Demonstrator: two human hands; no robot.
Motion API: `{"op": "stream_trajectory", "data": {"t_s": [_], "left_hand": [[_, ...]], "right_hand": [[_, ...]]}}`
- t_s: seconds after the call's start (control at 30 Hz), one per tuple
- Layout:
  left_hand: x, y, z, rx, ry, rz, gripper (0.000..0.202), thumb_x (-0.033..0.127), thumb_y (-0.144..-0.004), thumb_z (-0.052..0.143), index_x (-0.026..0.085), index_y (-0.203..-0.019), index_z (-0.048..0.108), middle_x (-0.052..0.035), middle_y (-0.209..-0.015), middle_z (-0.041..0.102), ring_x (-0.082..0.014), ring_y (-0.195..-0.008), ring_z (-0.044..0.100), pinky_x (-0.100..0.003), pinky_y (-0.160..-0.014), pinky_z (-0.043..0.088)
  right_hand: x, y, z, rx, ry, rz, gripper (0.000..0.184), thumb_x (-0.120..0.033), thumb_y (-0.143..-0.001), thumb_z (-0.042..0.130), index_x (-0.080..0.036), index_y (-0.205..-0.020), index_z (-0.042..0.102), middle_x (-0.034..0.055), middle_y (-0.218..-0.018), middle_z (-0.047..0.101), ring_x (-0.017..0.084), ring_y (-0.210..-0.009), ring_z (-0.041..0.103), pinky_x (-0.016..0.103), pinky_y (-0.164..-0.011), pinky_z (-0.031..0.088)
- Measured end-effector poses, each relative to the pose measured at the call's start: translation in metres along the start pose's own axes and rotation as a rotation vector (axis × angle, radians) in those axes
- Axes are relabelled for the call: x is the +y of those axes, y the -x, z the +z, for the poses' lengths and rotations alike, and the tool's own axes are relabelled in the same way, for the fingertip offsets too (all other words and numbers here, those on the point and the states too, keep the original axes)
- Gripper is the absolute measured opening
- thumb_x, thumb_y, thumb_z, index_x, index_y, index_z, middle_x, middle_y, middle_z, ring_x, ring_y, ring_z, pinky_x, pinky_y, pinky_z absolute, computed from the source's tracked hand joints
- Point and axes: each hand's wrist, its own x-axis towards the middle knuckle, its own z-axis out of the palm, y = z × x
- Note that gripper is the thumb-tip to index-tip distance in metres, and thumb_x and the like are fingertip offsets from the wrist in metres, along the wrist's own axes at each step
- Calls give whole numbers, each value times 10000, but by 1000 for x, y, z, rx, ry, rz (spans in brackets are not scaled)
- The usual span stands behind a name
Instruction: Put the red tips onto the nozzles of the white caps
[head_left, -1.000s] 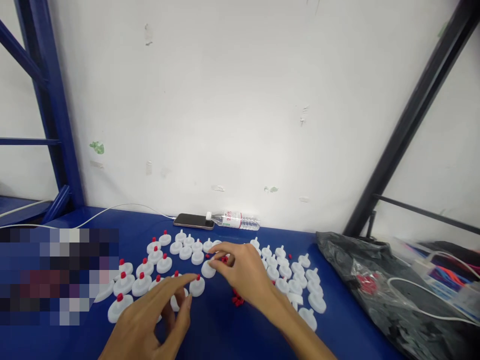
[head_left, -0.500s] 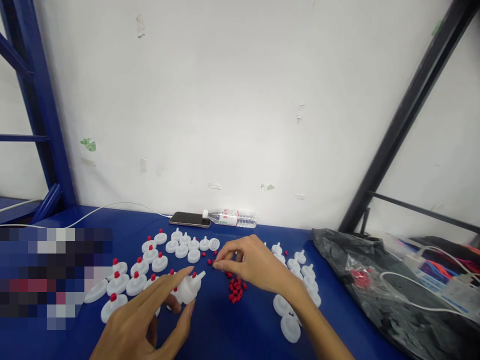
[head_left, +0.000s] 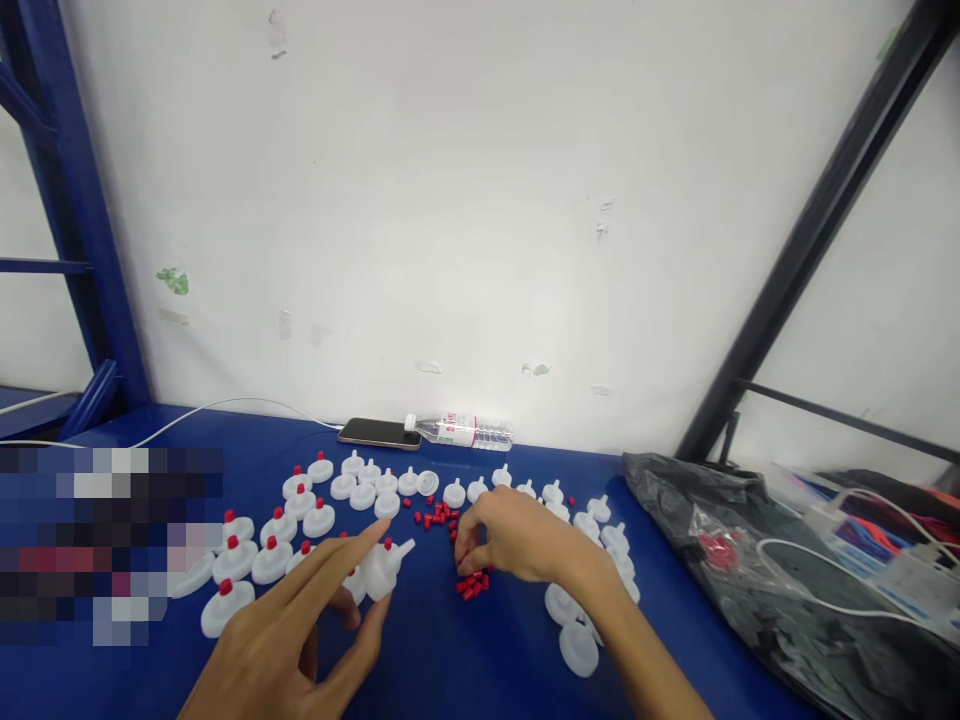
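Observation:
My left hand (head_left: 300, 630) holds a white plastic cap (head_left: 386, 565) tilted on its side between thumb and fingers, its spout pointing right. My right hand (head_left: 517, 540) is curled, its fingertips pinching down at a small heap of red plugs (head_left: 472, 585) on the blue table (head_left: 450, 670). More red plugs (head_left: 439, 515) lie scattered just behind. White caps with red plugs (head_left: 274, 545) stand in rows to the left. Plain white caps (head_left: 600, 540) lie to the right of my right hand.
A phone (head_left: 369, 432) and a lying water bottle (head_left: 461, 432) rest against the white wall. A black plastic bag (head_left: 757, 590) with a packet of red plugs and white cables lies at the right. Blue rack posts (head_left: 71, 200) stand left, a black post (head_left: 810, 230) right.
My right hand has drawn back from the white caps and dropped onto the heap of red plugs. My left hand has lifted and tilted a white cap off the table.

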Motion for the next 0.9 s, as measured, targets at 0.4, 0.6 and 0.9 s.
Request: {"op": "stream_trajectory", "data": {"t_s": [0.4, 0.6, 0.9], "left_hand": [[-4, 1, -1, -108, -69, -24, 382, 362, -1000, 556, 329, -1380, 578, 48, -949, 714, -61, -548, 669, -107, -515, 536], [1, -1, -3, -66, -88, -19, 368, 407, -998, 564, 305, -1351, 590, 42, -963, 756, -69, -471, 646, -124, -482, 541], [1, -2, -1, -83, -56, -30, 329, 419, -1013, 566, 303, -1315, 627, 11, -1091, 771, -59, -482, 646, -121, -519, 559]], "right_hand": [[-12, 3, -3, 116, -469, -201, 207, -385, -963, 683, -200, -968, 776, 9, -812, 769, 144, -620, 716, 252, -697, 562], [-24, 8, -8, 108, -578, -287, 287, -502, -893, 756, -231, -958, 824, -6, -720, 723, 136, -619, 678, 230, -600, 509], [-28, 7, -3, 21, -723, -239, 273, -442, -846, 815, -214, -988, 766, 9, -840, 759, 121, -633, 676, 214, -575, 479]]}}
